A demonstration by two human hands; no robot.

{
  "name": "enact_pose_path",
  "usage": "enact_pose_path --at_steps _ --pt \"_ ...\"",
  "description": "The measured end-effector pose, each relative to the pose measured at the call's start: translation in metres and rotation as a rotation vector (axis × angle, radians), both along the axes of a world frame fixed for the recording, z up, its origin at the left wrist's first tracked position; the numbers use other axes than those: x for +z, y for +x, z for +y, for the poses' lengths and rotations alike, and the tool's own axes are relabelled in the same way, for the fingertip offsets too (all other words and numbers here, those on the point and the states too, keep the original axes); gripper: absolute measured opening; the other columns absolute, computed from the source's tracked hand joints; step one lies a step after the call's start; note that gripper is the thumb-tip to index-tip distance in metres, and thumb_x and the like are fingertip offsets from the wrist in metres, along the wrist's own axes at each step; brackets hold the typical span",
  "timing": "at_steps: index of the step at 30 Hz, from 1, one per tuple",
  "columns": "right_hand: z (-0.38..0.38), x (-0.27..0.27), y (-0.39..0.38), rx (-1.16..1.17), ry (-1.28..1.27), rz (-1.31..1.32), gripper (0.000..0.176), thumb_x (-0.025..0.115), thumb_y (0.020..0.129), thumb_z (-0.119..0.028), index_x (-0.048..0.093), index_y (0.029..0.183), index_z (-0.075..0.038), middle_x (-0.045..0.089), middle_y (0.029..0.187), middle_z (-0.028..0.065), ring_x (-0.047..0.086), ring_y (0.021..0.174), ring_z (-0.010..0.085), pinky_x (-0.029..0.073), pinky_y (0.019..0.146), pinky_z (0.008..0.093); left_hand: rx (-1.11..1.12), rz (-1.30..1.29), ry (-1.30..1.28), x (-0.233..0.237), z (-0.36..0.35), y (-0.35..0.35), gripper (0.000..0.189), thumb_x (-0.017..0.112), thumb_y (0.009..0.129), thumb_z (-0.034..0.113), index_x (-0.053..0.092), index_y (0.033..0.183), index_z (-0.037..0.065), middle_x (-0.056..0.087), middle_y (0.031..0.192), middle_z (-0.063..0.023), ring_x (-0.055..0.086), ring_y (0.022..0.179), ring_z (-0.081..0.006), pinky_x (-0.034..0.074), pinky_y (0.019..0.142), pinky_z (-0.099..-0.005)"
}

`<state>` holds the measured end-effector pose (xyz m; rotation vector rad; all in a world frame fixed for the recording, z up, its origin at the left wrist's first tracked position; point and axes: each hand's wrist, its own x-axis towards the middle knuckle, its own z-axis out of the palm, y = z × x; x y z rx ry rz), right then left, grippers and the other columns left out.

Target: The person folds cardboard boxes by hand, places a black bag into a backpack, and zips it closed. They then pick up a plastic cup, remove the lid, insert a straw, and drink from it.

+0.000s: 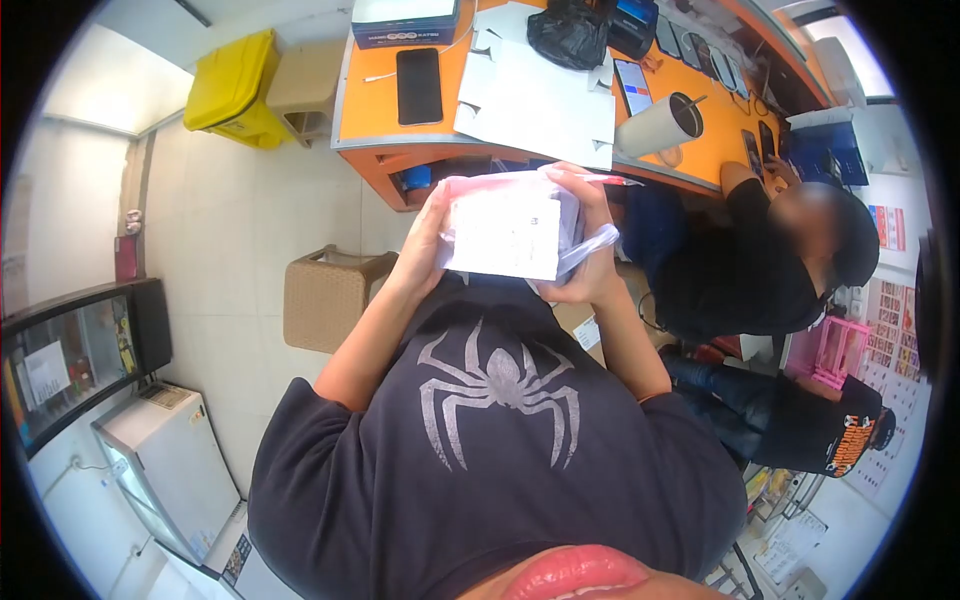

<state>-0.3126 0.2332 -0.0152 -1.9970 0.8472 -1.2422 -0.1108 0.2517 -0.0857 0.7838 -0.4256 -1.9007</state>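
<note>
Plastic-wrapped package (508, 225) up before my chest, short of the orange surface (366, 118), printed side toward me. Left hand (424, 245): fingers closed along one side. Right hand (590, 240): fingers around the other, also pinching a slim red-and-white thing, a pen perhaps; too small to be sure. Best practice: press evenly from both sides, keep the print level, point the slim tip away from the wrap, mind the loose plastic flap (600, 242).
</note>
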Motion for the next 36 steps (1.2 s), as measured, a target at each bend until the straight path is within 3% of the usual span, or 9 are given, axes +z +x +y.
enact_pose_path --at_steps 4,8,9,15,21,24,27,33,36 --pt "-0.001 0.017 -0.003 -0.009 0.024 0.159 0.093 0.073 0.046 -0.024 0.044 0.131 -0.003 0.050 0.122 0.0170 0.044 0.118 0.0333 0.035 0.098 0.0403 0.055 -0.038 0.009 0.007 0.000 -0.001 0.045 0.044 0.098 0.041 0.046 0.125 0.005 0.055 0.118 -0.0083 0.052 0.110 -0.0151 0.042 0.095 -0.0304" --pt "-0.005 0.012 -0.005 -0.003 0.094 0.106 0.091 0.076 0.050 -0.033 0.045 0.131 -0.007 0.035 0.137 0.0221 0.037 0.125 0.0368 0.031 0.102 0.0447 0.079 -0.080 -0.002 0.011 0.005 -0.004 0.053 0.045 0.097 0.044 0.043 0.130 0.003 0.054 0.123 -0.0113 0.052 0.114 -0.0184 0.043 0.097 -0.0340" --pt "-0.006 0.008 -0.009 -0.019 0.092 0.158 0.095 0.076 0.052 -0.039 0.041 0.135 -0.009 0.025 0.144 0.0246 0.030 0.131 0.0389 0.028 0.104 0.0464 0.077 -0.096 -0.005 0.009 0.005 -0.004 0.057 0.046 0.096 0.046 0.042 0.132 0.002 0.053 0.125 -0.0129 0.052 0.116 -0.0202 0.043 0.098 -0.0357" --pt "-0.004 0.000 0.004 -0.027 0.185 -0.094 0.102 0.073 0.054 -0.040 0.031 0.141 -0.007 0.028 0.146 0.0233 0.033 0.132 0.0338 0.027 0.106 0.0425 0.102 -0.090 0.016 0.001 0.011 -0.004 0.056 0.046 0.096 0.045 0.041 0.132 0.002 0.053 0.126 -0.0132 0.052 0.116 -0.0209 0.043 0.097 -0.0358" --pt "-0.007 -0.007 -0.004 0.034 0.199 -0.036 0.097 0.070 0.053 -0.039 0.034 0.135 -0.002 0.042 0.134 0.0202 0.041 0.124 0.0297 0.032 0.102 0.0390 0.130 -0.116 -0.058 0.011 0.014 0.003 0.050 0.045 0.097 0.040 0.042 0.130 0.003 0.053 0.125 -0.0130 0.051 0.116 -0.0213 0.040 0.100 -0.0364" --pt "-0.007 -0.018 -0.007 0.032 0.227 -0.117 0.094 0.069 0.054 -0.041 0.036 0.132 -0.001 0.044 0.127 0.0183 0.044 0.118 0.0274 0.035 0.098 0.0375 0.112 -0.087 -0.059 0.026 0.021 0.012 0.042 0.047 0.098 0.032 0.041 0.130 0.006 0.051 0.122 -0.0074 0.048 0.114 -0.0152 0.038 0.098 -0.0297" --pt "-0.008 -0.017 -0.001 0.002 0.234 -0.224 0.092 0.067 0.055 -0.043 0.036 0.131 0.000 0.044 0.126 0.0173 0.045 0.115 0.0254 0.037 0.095 0.0358 0.142 -0.132 -0.031 0.047 0.028 0.016 0.042 0.047 0.097 0.029 0.040 0.131 0.005 0.050 0.123 -0.0077 0.047 0.116 -0.0157 0.036 0.100 -0.0303" --pt "-0.013 -0.002 -0.002 0.055 0.296 -0.323 0.092 0.069 0.055 -0.046 0.039 0.129 0.001 0.043 0.128 0.0174 0.045 0.117 0.0250 0.038 0.095 0.0352 0.077 -0.088 -0.128 0.069 0.049 0.027 0.048 0.045 0.098 0.024 0.029 0.139 0.005 0.041 0.134 -0.0100 0.039 0.126 -0.0177 0.031 0.105 -0.0330" --pt "-0.017 0.000 -0.003 0.164 0.366 -0.542 0.095 0.071 0.054 -0.051 0.042 0.127 0.001 0.044 0.129 0.0185 0.047 0.116 0.0259 0.040 0.095 0.0354 -0.010 -0.050 -0.221 0.065 0.060 0.034 0.056 0.045 0.097 0.024 0.019 0.144 0.005 0.033 0.142 -0.0111 0.031 0.134 -0.0197 0.026 0.108 -0.0352"
